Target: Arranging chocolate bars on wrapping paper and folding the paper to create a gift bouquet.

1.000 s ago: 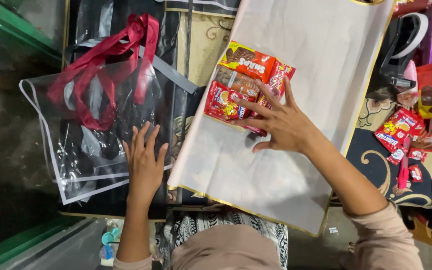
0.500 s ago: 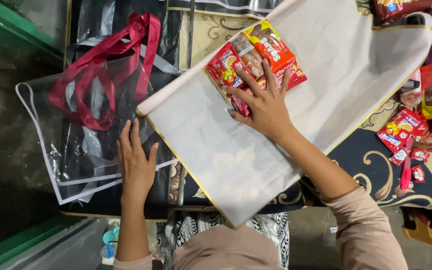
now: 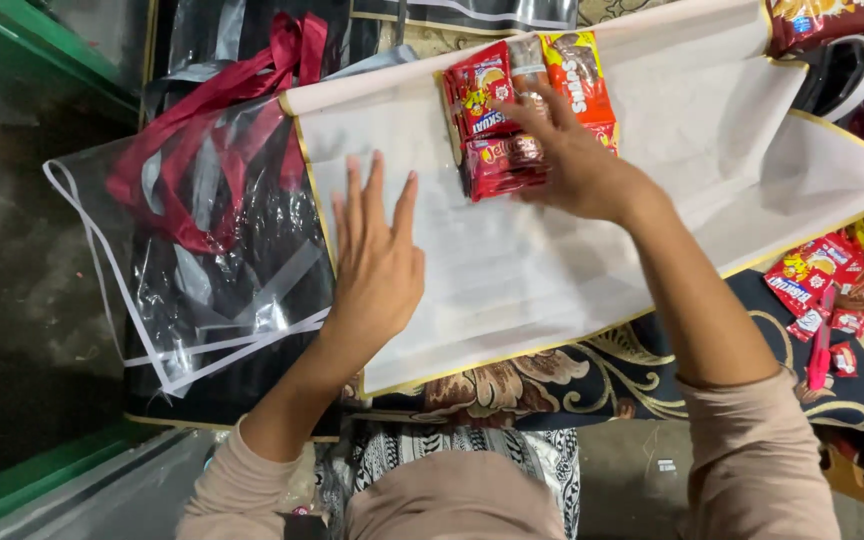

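White sheet (image 3: 552,270) over patterned cloth (image 3: 592,380)

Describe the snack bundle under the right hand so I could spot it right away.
Find the big white bag lying flat mid-frame. Near its top edge, the right hand presses on the snack bundle. It is a stack of red and orange packets, the only snacks on the bag.

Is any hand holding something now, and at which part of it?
The right hand grips the bundle of red snack packets from above, its fingers over the lower middle. The left hand holds nothing; it lies flat on the white bag.
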